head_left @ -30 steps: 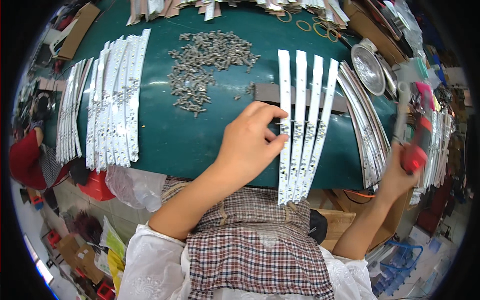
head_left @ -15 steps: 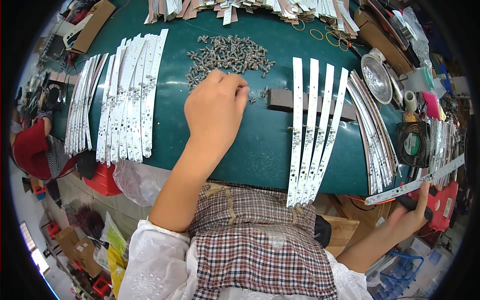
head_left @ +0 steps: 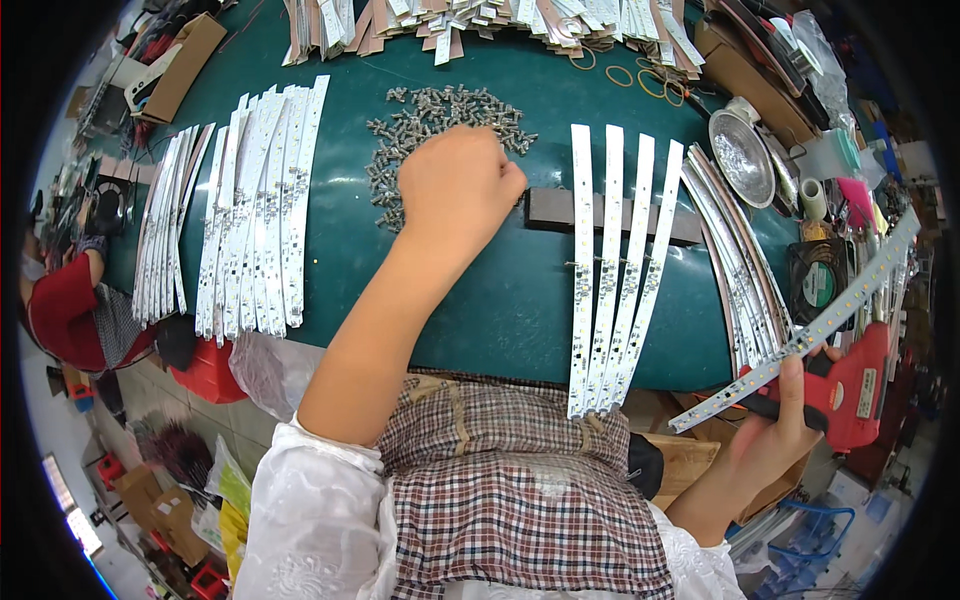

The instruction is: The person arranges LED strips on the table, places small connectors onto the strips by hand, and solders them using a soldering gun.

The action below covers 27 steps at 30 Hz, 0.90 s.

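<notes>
My left hand (head_left: 455, 188) is curled over the near side of a pile of small metal screw-like parts (head_left: 465, 105). Its fingers bend down out of sight, so anything pinched there is hidden. Out to the right, my right hand (head_left: 775, 440) grips a white LED strip (head_left: 830, 320), tilted up to the right, with the thumb along it. Against the same hand is a red pistol-shaped tool (head_left: 850, 395) with a black front, partly behind the strip. Several LED strips (head_left: 600, 290) lie fanned across a dark bar (head_left: 550, 208), between my hands.
Two groups of LED strips (head_left: 250, 220) lie on the green table (head_left: 345, 270) at left. More strips (head_left: 735, 260) are stacked right. Bundled strips (head_left: 560, 20) line the far edge, near rubber bands (head_left: 618, 75). A metal bowl (head_left: 740, 158) and a fan (head_left: 815, 285) stand right.
My right hand has moved left and tilted the LED strip more steeply; the red tool has shifted left with it. My left hand has moved slightly right, still at the pile.
</notes>
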Tool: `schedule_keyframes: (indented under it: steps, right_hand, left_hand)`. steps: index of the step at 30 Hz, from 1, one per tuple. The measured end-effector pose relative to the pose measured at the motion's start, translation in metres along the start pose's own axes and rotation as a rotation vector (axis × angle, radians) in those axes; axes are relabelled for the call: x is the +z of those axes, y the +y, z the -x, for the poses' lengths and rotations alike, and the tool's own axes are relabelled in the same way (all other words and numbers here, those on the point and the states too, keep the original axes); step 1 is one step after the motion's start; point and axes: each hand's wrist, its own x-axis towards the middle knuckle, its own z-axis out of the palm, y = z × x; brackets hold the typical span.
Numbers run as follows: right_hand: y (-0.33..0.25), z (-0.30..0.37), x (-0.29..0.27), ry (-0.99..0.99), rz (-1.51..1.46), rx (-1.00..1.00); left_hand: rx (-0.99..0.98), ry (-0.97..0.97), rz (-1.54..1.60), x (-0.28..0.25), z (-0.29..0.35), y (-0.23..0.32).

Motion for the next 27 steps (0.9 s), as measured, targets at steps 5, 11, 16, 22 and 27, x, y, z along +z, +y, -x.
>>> schedule_keyframes:
  steps: [5,11,16,22,27]
  right_hand:
    - [-0.003,0.01,0.016,-0.225,0.105,0.214]
    - [-0.005,0.022,0.054,-0.499,0.022,0.371]
    - [0.0,0.032,0.06,-0.514,-0.04,0.451]
    - [0.003,0.034,0.055,-0.587,-0.024,0.479]
    - [0.004,0.036,0.054,-0.584,-0.036,0.491]
  left_hand:
    - [-0.219,-0.22,0.825,-0.038,0.018,0.02]
    - [-0.495,-0.782,1.616,-0.042,0.053,0.046]
    - [-0.552,-0.797,1.645,-0.039,0.061,0.054]
    - [-0.494,-0.796,1.634,-0.033,0.066,0.053]
    - [-0.437,-0.796,1.607,-0.032,0.069,0.054]
